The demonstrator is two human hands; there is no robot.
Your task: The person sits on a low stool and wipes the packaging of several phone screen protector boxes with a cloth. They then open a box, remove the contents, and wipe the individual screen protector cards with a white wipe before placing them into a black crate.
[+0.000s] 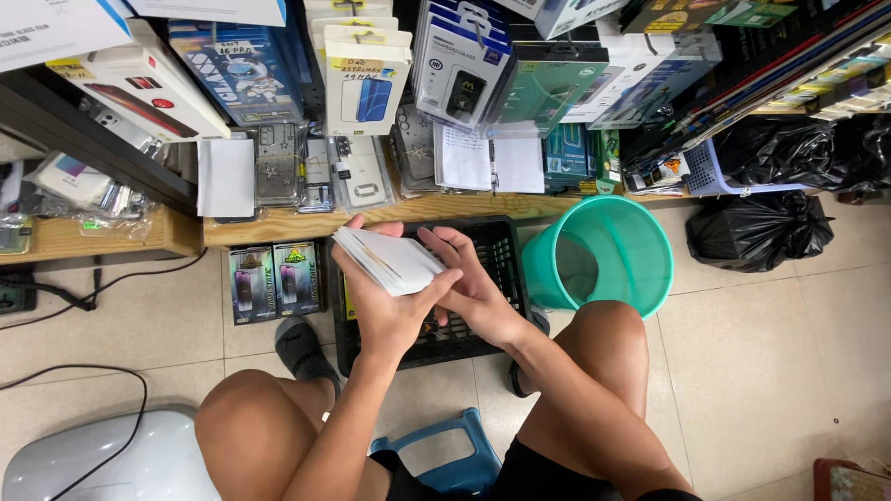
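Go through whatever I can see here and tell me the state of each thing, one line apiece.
Left hand: closed around a stack of thin white packets, held above the crate.
Right hand: fingers touching the stack's lower edge.
Black plastic lattice crate: on the floor, upright, contents hidden.
Teal plastic bucket: upright, open, looks empty.
Black plastic bags: full, bunched shut.

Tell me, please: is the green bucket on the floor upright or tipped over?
Upright. The green bucket stands on the tiled floor with its round opening facing up toward the camera; its inside wall is visible.
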